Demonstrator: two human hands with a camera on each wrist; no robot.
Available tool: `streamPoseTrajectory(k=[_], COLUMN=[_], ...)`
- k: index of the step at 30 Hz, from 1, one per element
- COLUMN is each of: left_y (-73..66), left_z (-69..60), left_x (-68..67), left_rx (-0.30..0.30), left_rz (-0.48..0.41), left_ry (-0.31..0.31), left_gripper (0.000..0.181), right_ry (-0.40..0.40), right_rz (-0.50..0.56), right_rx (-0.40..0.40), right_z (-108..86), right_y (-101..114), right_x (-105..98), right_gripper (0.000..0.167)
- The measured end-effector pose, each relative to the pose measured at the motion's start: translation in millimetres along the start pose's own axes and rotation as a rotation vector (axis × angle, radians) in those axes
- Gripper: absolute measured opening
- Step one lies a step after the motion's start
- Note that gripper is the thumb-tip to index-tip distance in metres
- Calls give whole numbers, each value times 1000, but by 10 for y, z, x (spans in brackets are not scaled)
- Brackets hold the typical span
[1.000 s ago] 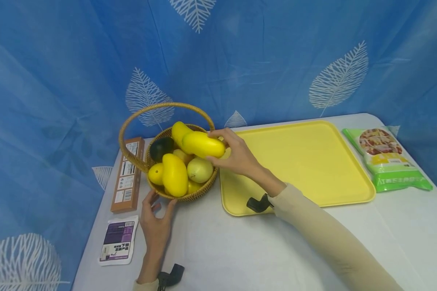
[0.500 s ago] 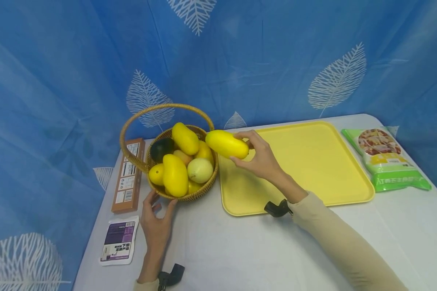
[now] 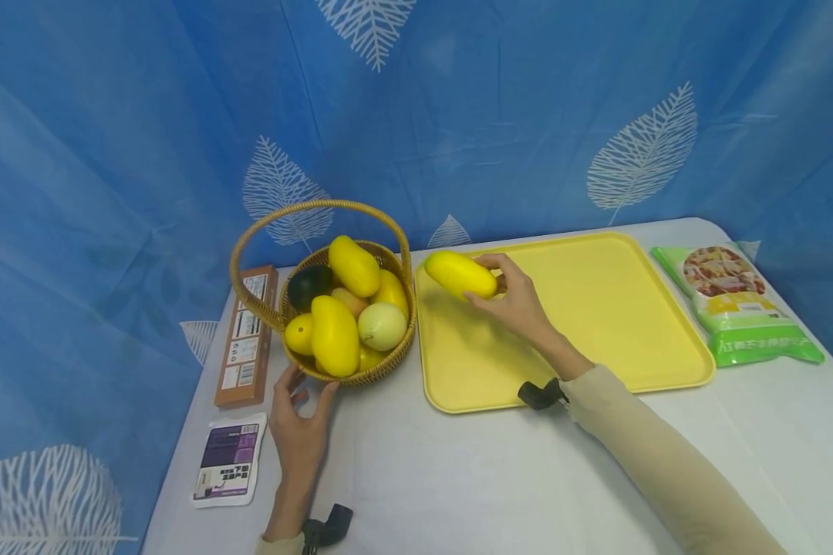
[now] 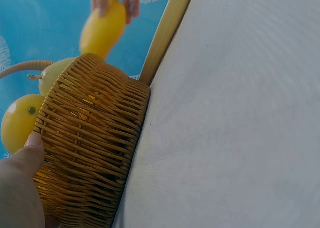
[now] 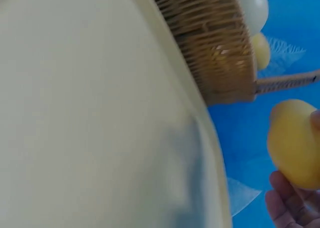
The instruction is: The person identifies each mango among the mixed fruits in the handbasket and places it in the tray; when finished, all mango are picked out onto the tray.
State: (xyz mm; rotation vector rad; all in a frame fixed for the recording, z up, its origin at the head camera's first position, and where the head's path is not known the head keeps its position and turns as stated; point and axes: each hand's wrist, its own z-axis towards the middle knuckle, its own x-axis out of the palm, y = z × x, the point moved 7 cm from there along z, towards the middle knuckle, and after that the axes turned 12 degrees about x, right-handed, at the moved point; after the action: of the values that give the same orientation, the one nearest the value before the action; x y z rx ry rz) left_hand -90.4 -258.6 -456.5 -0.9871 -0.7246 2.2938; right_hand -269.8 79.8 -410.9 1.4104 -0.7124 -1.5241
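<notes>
In the head view my right hand (image 3: 521,304) holds a yellow mango (image 3: 461,274) above the left part of the yellow tray (image 3: 597,308). My left hand (image 3: 298,432) grips the near rim of the wicker basket (image 3: 382,368), its thumb (image 4: 31,150) on the rim in the left wrist view. Inside the basket lie several mangoes, a pale green round fruit (image 3: 382,326) and a dark green fruit (image 3: 308,287). The right wrist view shows the held mango (image 5: 292,143) at the right edge, between the thumb and fingers.
Left of the basket lies a long orange-brown box (image 3: 244,339), with a purple and white packet (image 3: 227,461) nearer the front. A green food bag (image 3: 736,304) sits right of the tray. The basket's tall handle (image 3: 319,204) arches up, and a blue curtain (image 3: 500,116) hangs behind.
My right hand has carried the mango from above the basket rightward to over the tray. My left hand has stayed at the basket's rim.
</notes>
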Motion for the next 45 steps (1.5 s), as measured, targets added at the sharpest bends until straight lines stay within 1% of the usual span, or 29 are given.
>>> streamPoseTrajectory(k=[7, 9, 12, 16, 23, 26, 32, 39, 42, 45], left_y=[-8, -12, -12, -8, -8, -11, -21, -7, -1, 3], left_z=[-12, -17, -23, -29, -38, -37, -27, -19, -20, -18], left_x=[-4, -5, -4, -1, -3, -3, -2, 1, 0, -2], left_rx=[2, 7, 12, 18, 21, 24, 34, 37, 41, 41], left_rz=[10, 9, 4, -3, -6, -8, -9, -17, -15, -10], left_ry=[-3, -4, -5, -5, -14, -17, -19, -25, -25, -24], left_gripper=[69, 69, 70, 70, 69, 69, 69, 68, 68, 67], right_ry=[18, 30, 44, 56, 77, 85, 126, 187, 194, 180], right_rz=[-64, -70, -76, -89, -145, -163, -180, -215, -221, -229], right_rx=[165, 192, 210, 209, 150, 146, 174, 178, 181, 194], right_z=[117, 138, 150, 151, 171, 180, 203, 186, 174, 173], right_y=[-325, -380, -426, -464, -467, -448, -421, -389, -393, -408], right_x=[74, 101, 138, 187, 252, 265, 282, 293, 295, 297], right_gripper=[55, 55, 54, 54, 54, 52, 54, 66, 69, 70])
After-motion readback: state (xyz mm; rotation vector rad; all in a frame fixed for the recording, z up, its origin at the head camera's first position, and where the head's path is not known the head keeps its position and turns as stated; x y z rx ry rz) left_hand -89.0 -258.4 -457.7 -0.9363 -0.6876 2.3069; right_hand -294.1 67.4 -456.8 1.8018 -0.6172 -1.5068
